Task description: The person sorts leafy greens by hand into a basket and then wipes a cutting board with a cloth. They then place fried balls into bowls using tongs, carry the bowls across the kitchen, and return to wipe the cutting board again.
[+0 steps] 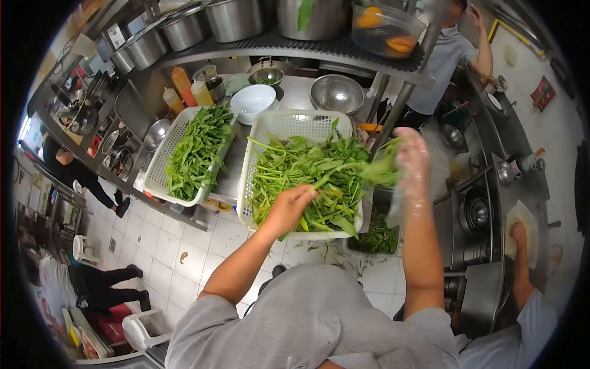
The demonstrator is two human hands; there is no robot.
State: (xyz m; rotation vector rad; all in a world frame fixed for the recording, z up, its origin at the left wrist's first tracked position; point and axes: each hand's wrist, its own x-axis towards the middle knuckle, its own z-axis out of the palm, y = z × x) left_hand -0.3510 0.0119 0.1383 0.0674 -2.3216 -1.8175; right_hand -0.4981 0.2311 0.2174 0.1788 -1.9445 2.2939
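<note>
My left hand (289, 209) is bare and closed, pinching a leafy green stem (329, 175) above the large white perforated basket (244, 203). That basket holds a heap of leafy greens (295, 163). To its right, my right hand (413, 163) is raised in a see-through plastic glove and smeared by motion. Blurred leaves (382, 169) at the stem's far end are beside or against its palm; whether the fingers grip them cannot be made out. Left of the large basket, a smaller white basket (155, 175) is piled with neatly laid leaves (200, 150).
Below right, a dark bin (375, 246) contains greens, and scraps lie on the tiled floor (184, 246). Behind the baskets are a white bowl (253, 101), a metal colander (336, 94) and sauce bottles (182, 83). A shelf (295, 46) with pots hangs overhead. Several people stand around.
</note>
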